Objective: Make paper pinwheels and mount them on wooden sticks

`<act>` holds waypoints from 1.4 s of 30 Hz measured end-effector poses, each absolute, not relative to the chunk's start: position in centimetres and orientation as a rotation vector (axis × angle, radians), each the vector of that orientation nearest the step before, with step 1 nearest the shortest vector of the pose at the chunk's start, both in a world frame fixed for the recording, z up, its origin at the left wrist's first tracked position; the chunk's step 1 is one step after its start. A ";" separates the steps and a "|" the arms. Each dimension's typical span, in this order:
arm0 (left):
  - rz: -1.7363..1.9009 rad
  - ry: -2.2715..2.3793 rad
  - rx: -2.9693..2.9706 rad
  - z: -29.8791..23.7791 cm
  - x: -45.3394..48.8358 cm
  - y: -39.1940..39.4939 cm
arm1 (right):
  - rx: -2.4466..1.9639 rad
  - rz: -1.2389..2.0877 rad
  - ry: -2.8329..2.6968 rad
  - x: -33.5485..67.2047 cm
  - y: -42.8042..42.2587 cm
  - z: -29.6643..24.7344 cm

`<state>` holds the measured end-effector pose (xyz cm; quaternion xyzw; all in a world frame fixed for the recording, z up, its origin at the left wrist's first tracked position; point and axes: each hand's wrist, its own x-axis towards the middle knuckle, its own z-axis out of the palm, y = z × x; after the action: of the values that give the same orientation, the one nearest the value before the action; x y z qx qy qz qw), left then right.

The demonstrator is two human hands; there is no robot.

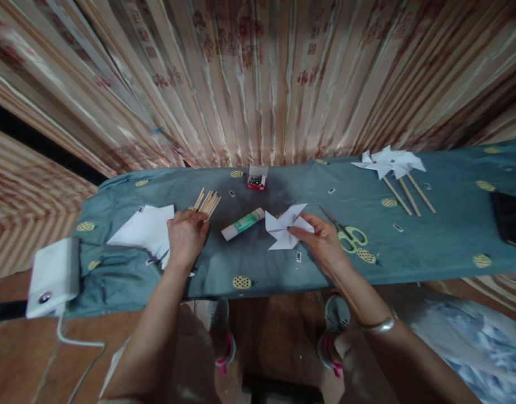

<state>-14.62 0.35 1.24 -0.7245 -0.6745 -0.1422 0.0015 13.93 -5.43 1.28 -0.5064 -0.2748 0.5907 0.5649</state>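
My right hand (323, 238) pinches a white folded paper pinwheel (283, 227) that lies on the blue-grey cloth (262, 269). My left hand (184, 235) reaches over a bundle of wooden sticks (207, 202), fingers curled down onto their near ends; whether it grips one is hidden. A glue stick (243, 223) lies between my hands. White paper sheets (144, 227) lie just left of my left hand.
Green-handled scissors (348, 234) lie right of my right hand. A small red box of pins (257, 178) stands at the back. Finished pinwheels on sticks (390, 163) lie far right. A white device (51, 278) with a cord sits at the left end. A dark object (510, 219) is at the right edge.
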 end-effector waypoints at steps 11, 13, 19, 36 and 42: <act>-0.314 -2.125 -2.257 1.2 -14.2 0.7 | -1.190 1.379 -0.660 13.9 -5.3 1.2; -0.338 -2.117 -2.250 1.1 -14.2 0.7 | -1.198 1.372 -0.668 13.9 -5.3 1.2; -0.384 -2.137 -2.273 1.0 -14.2 0.9 | -1.199 1.372 -0.688 13.8 -5.4 1.4; -1.407 -2.162 -2.171 2.1 -13.1 0.0 | -1.129 1.423 -0.627 14.7 -6.1 2.9; -2.583 -2.567 -2.123 3.4 -7.5 -5.4 | -1.154 1.383 -0.674 16.0 -7.7 4.0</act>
<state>-7.52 -5.44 3.39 -0.4327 -0.5233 -0.5267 -0.5114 16.03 -7.71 4.03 -0.4922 -0.2875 0.5898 0.5720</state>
